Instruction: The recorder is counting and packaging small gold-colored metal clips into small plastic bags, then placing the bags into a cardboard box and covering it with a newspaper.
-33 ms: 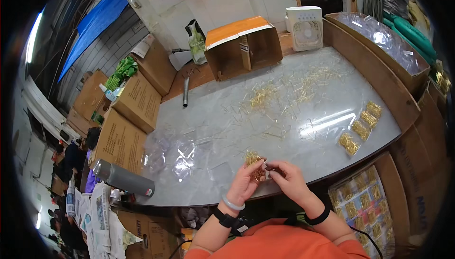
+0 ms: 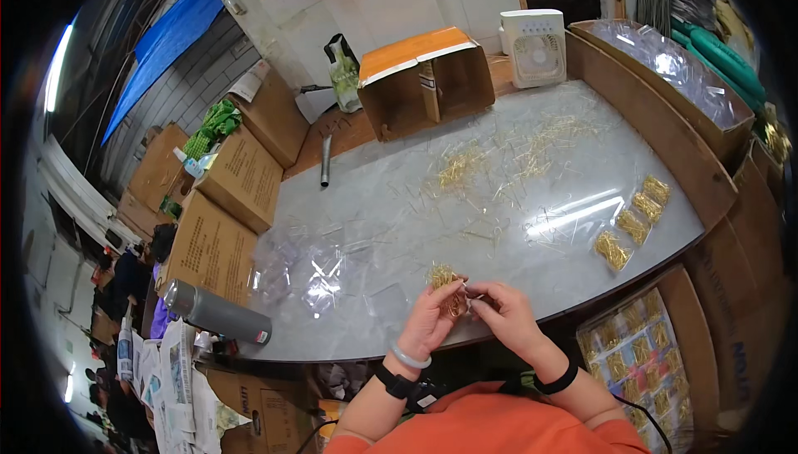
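Above the table's near edge, my left hand [image 2: 427,321] is closed around a small clear packet of gold wire hooks [image 2: 441,276], whose tops stick up past the fingers. My right hand [image 2: 504,311] meets it from the right, thumb and forefinger pinched at the packet's edge; the fingers hide most of that spot. Loose gold hooks [image 2: 462,170] lie in a heap and scattered over the grey table top [image 2: 399,229]. A row of several filled packets [image 2: 613,250] rests at the table's right side. Clear empty bags [image 2: 322,281] are spread to the left of my hands.
A grey bottle [image 2: 218,313] lies at the near left, beside cardboard boxes [image 2: 208,246]. At the back stand an orange-topped box [image 2: 426,80] and a white fan [image 2: 536,51]. A metal tube [image 2: 326,161] lies back left. Below right, a carton [image 2: 690,329] holds many filled packets.
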`<state>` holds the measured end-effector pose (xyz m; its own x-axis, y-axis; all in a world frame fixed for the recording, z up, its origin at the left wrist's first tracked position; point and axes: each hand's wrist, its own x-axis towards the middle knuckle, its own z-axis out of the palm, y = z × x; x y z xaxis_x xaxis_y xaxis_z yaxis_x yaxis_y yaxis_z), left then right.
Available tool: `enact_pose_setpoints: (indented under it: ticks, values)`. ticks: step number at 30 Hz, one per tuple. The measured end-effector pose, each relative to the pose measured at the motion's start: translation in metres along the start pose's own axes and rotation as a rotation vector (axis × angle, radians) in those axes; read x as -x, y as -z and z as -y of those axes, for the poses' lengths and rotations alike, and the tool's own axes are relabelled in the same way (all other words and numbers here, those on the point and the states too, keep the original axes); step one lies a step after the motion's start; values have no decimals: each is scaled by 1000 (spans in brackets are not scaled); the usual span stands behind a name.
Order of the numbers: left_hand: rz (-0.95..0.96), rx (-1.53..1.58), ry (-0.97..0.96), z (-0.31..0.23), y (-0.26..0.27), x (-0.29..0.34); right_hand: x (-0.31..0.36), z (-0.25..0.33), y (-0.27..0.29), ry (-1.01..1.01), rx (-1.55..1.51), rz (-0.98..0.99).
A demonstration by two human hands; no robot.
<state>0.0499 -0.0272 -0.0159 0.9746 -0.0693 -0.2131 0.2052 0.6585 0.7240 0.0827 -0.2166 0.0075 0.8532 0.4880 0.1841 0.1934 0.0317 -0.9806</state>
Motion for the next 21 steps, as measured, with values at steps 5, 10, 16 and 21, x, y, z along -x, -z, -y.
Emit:
enact_pose_setpoints:
  ticks: [5,10,16,21]
  values:
    - [57,250,53,-2,-36,8,-8,11,0,452,304,-160]
    - [203,579,13,-6,-27,10,2,16,-3,374,209,-267]
    - [110,411,-51,12,-34,7,3,-1,-15,325,216,-154]
    - [197,547,-66,-1,-29,12,5,18,-12,364,138,-144]
